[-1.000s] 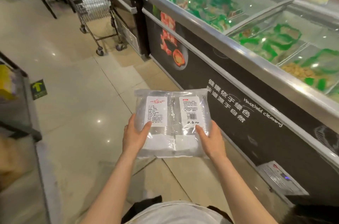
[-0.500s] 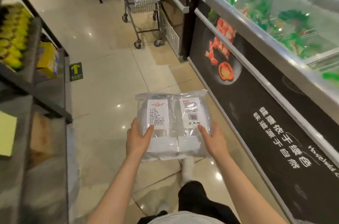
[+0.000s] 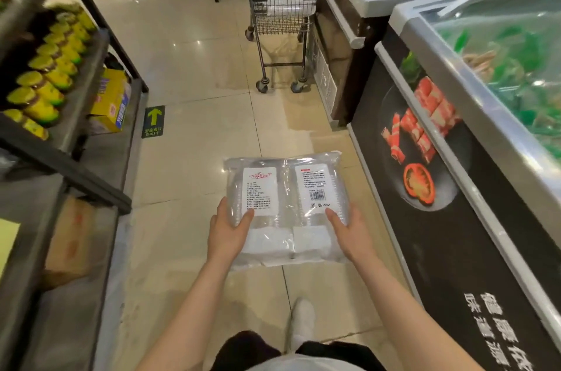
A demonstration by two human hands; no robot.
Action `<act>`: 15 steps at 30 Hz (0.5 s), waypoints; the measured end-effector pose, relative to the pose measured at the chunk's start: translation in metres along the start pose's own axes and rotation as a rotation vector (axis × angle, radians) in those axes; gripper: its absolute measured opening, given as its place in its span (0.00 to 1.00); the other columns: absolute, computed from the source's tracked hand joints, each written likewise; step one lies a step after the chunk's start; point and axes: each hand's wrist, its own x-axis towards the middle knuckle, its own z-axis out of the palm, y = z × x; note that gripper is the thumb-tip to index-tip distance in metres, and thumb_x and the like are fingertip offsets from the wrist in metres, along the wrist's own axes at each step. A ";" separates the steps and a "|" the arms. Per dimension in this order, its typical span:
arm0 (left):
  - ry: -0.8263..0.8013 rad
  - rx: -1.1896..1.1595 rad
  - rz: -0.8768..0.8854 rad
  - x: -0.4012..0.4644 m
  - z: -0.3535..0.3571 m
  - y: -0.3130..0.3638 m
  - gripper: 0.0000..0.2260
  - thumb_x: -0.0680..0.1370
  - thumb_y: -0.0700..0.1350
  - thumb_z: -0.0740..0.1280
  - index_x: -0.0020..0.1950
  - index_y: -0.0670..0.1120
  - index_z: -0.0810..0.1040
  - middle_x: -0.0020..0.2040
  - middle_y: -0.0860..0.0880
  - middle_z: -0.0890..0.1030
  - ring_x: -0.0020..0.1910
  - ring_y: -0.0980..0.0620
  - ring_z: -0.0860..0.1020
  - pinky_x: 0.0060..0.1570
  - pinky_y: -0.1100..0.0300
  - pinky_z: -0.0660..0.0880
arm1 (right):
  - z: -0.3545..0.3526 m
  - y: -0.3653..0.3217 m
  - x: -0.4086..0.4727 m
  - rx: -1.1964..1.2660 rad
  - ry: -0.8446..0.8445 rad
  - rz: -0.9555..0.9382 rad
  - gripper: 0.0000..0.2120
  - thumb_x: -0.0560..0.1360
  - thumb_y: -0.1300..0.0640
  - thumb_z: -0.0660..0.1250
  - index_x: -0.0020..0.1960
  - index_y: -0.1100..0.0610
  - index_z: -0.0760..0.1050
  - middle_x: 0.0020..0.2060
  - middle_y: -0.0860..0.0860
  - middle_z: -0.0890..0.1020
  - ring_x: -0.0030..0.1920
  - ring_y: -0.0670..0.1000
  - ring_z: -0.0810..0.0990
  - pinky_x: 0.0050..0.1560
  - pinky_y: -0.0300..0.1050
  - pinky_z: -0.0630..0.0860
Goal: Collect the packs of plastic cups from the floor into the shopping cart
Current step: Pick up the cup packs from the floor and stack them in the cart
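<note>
While both hands grip it by its near corners, left hand (image 3: 228, 232) and right hand (image 3: 349, 232) each with a thumb on top, the pack (image 3: 285, 206) of clear cups sits level above the tiled floor (image 3: 188, 45), well short of the cart (image 3: 280, 15) ahead. Its two white labels carry small print too fine to read (the left has a red logo, the right a barcode). The freezer (image 3: 449, 188) on the right shows white Chinese lettering, and a floor sticker (image 3: 153, 121) bears a yellow arrow.
</note>
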 end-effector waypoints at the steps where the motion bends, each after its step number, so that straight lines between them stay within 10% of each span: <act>1: 0.008 -0.003 -0.003 0.010 0.003 0.007 0.34 0.76 0.56 0.67 0.77 0.51 0.57 0.72 0.46 0.67 0.71 0.47 0.66 0.63 0.56 0.64 | -0.001 -0.007 0.015 -0.012 -0.006 -0.009 0.37 0.72 0.34 0.64 0.72 0.54 0.61 0.67 0.54 0.72 0.65 0.55 0.73 0.62 0.53 0.71; 15: -0.019 -0.013 -0.022 0.213 0.021 0.093 0.39 0.69 0.66 0.65 0.76 0.52 0.59 0.69 0.47 0.71 0.67 0.47 0.71 0.64 0.49 0.70 | 0.021 -0.114 0.213 -0.066 -0.030 -0.053 0.31 0.74 0.41 0.66 0.70 0.56 0.64 0.61 0.55 0.75 0.59 0.56 0.76 0.54 0.48 0.73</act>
